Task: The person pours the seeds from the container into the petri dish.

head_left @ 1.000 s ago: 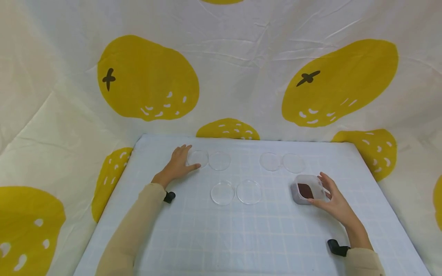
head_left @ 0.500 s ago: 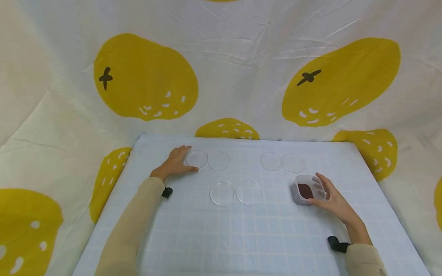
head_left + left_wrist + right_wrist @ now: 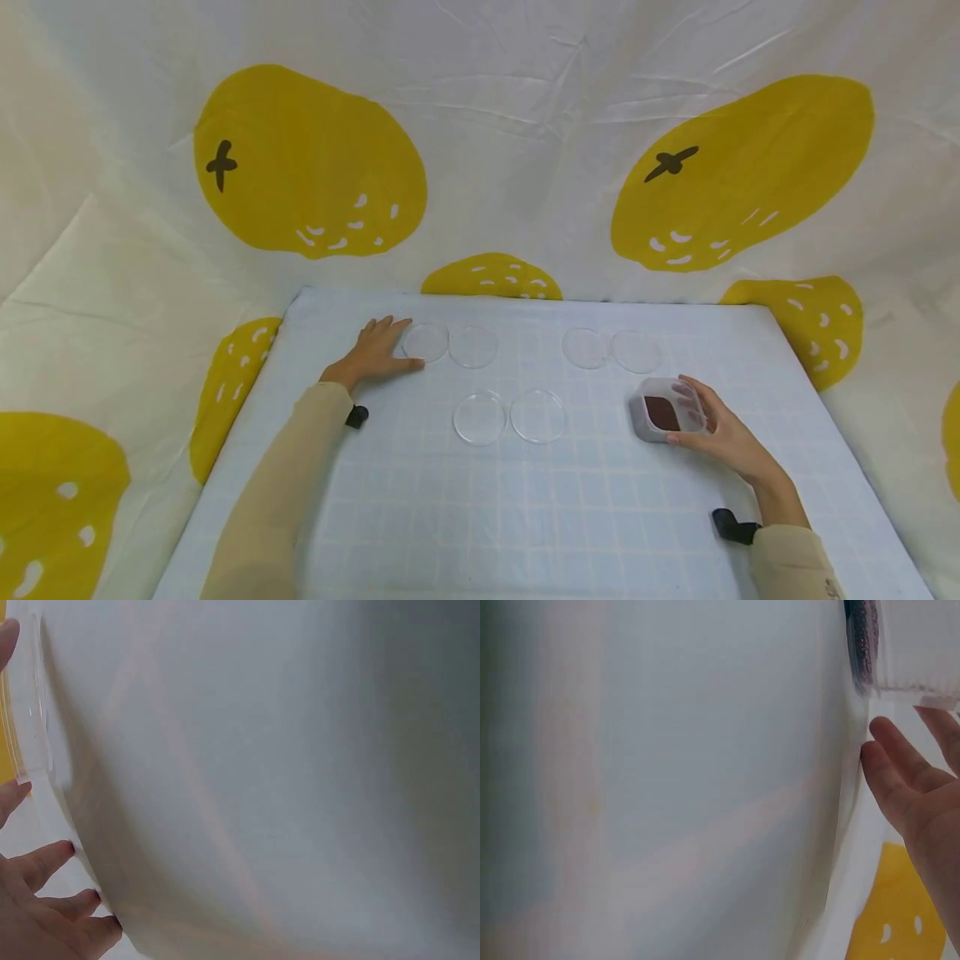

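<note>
My left hand [image 3: 373, 348] rests at the far left with fingers spread round the left side of a clear petri dish [image 3: 426, 342]. Its thumb lies by the near rim, and one fingertip is right at the edge of the clear dish [image 3: 31, 712] in the left wrist view. At the right, my right hand [image 3: 722, 433] holds a translucent square plastic box [image 3: 643, 421] with dark brown stuff inside. The thumb is at the near rim and the fingers lie along the right and far walls. The right wrist view shows the box [image 3: 915, 645] only partly, above the fingers.
Another clear round dish [image 3: 473, 347] sits beside the first. Two more dishes [image 3: 480, 417] [image 3: 538, 416] lie side by side in the middle, and a further pair [image 3: 586, 348] [image 3: 636, 352] at the back right. A patterned curtain [image 3: 517, 167] stands behind the white table [image 3: 540, 533].
My left hand has slid slightly left, its thumb drawing back along the dish. The fingers of my right hand have closed in further along the far side of the box.
</note>
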A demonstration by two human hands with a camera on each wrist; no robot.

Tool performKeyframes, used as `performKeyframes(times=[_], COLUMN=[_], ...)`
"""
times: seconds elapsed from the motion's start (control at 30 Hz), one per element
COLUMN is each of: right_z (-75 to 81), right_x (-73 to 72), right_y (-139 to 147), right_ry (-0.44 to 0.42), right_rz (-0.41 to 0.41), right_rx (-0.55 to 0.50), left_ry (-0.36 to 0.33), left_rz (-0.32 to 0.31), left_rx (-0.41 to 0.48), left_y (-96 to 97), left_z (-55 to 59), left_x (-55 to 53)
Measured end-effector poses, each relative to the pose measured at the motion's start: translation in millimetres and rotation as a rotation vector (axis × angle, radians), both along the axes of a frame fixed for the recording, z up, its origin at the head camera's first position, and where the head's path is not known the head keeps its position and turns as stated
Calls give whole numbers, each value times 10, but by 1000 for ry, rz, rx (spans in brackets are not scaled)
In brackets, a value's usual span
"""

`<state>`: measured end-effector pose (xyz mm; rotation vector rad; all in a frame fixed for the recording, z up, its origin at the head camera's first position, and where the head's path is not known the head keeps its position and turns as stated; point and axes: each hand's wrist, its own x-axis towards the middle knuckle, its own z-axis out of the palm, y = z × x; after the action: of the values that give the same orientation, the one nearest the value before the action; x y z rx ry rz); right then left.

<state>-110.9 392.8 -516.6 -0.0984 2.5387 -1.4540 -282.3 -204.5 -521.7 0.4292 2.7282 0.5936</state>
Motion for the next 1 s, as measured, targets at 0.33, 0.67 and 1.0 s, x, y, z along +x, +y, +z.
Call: performKeyframes(times=[0.33,0.67,1.0], right_z=[-42,36,93], right_x=[1,6,-91], right_y=[-4,-159,-322], right_ry=[31,141,197], right_rz=[12,-19,-62], right_rx=[-38,20,25], left_ry=[-7,5,-6], left_rz=[11,-3,4], left_rx=[5,-18,-3], left_y=[-1,-16,-18], left_z=[32,21,-2], left_x=[41,38,35])
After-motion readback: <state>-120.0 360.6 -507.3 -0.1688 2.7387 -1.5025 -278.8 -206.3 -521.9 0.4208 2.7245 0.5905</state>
